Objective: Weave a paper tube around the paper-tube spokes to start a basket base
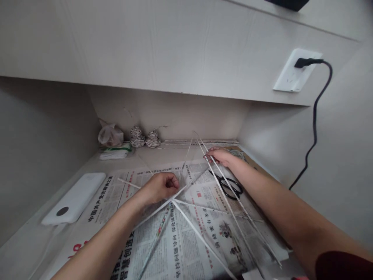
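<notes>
Thin rolled-paper strips (198,229) cross in a star shape over a newspaper. At the crossing, my left hand (163,186) is closed, its fingertips pinched on the strips; the exact grip is partly hidden. Farther back and to the right, my right hand (217,155) pinches long paper strips, which bend above it and trail down toward the front right. Black-handled scissors (237,189) lie under these strips, just in front of my right hand. One strip in the star carries coloured print.
Newspaper (157,249) covers the tabletop. A white power bank (77,198) with a cable lies left. Wound paper cones (137,137), a plastic bag (110,135), a white packet (115,151) and more paper sticks (201,142) line the back. A black cord (314,124) hangs right.
</notes>
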A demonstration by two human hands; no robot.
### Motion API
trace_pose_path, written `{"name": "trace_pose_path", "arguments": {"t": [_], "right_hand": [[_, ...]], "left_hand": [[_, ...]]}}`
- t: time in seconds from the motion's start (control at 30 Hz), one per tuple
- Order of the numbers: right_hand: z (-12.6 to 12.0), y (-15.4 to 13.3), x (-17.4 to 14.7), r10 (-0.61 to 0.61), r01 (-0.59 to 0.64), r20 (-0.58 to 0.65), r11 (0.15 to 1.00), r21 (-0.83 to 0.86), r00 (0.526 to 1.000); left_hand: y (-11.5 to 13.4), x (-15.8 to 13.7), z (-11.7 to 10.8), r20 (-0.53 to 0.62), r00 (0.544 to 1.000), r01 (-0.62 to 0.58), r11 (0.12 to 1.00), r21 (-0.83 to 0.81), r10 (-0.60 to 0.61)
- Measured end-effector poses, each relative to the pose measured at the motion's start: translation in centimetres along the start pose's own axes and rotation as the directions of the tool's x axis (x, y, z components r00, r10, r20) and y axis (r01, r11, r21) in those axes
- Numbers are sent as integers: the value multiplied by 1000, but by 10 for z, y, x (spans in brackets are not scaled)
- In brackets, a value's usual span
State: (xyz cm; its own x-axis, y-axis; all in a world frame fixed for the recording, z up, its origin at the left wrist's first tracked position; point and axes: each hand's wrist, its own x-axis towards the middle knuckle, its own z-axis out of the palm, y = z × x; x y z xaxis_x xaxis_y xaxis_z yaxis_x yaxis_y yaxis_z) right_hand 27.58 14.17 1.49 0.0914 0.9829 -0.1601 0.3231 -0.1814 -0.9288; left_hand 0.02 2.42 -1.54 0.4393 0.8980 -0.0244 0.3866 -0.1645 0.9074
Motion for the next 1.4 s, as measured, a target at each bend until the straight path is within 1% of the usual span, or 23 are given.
{"name": "trace_pose_path", "arguments": {"t": [0.13,0.27,0.5,0.63,0.7,0.77,0.87,0.97,1.03,1.13,1.17,1.23,1.33,1.4], "right_hand": [[-1,9,-14,26,-24,20,996,-81,999],[-2,10,-21,22,-22,-1,989,-144,1000],[-4,5,-23,-86,79,-13,962,-263,996],[-4,8,-25,-139,137,18,933,-332,990],[-3,10,-32,-154,168,68,915,-368,986],[0,11,-43,-149,195,145,900,-389,978],[8,14,-66,-82,184,278,913,-364,957],[16,16,-91,1,134,402,943,-306,916],[19,18,-106,31,127,474,947,-296,880],[17,21,-125,48,146,523,935,-324,851],[16,22,-130,41,171,525,922,-349,850],[12,24,-141,-7,264,521,868,-421,854],[7,24,-155,-94,420,529,729,-540,843],[5,24,-162,-112,472,543,658,-587,832]], "left_hand": [[5,-2,2,27,998,-50,998,-30,51],[2,-2,4,79,996,-45,998,-45,49],[-2,1,7,102,994,-35,997,-69,42],[-1,1,7,101,994,-27,997,-77,35],[-1,1,6,80,996,-24,997,-74,30],[-2,2,5,46,999,-24,998,-63,27],[-4,3,3,-3,999,-40,999,-24,40],[-8,5,2,-40,997,-67,996,52,69],[-12,6,2,-62,994,-83,991,106,90],[-15,7,0,-83,991,-90,980,174,106],[-15,6,-1,-84,991,-87,977,195,105],[-13,5,-4,-57,993,-84,966,244,101],[-9,0,-11,25,996,-85,933,350,82],[-6,-2,-14,43,997,-79,902,424,67]]}}
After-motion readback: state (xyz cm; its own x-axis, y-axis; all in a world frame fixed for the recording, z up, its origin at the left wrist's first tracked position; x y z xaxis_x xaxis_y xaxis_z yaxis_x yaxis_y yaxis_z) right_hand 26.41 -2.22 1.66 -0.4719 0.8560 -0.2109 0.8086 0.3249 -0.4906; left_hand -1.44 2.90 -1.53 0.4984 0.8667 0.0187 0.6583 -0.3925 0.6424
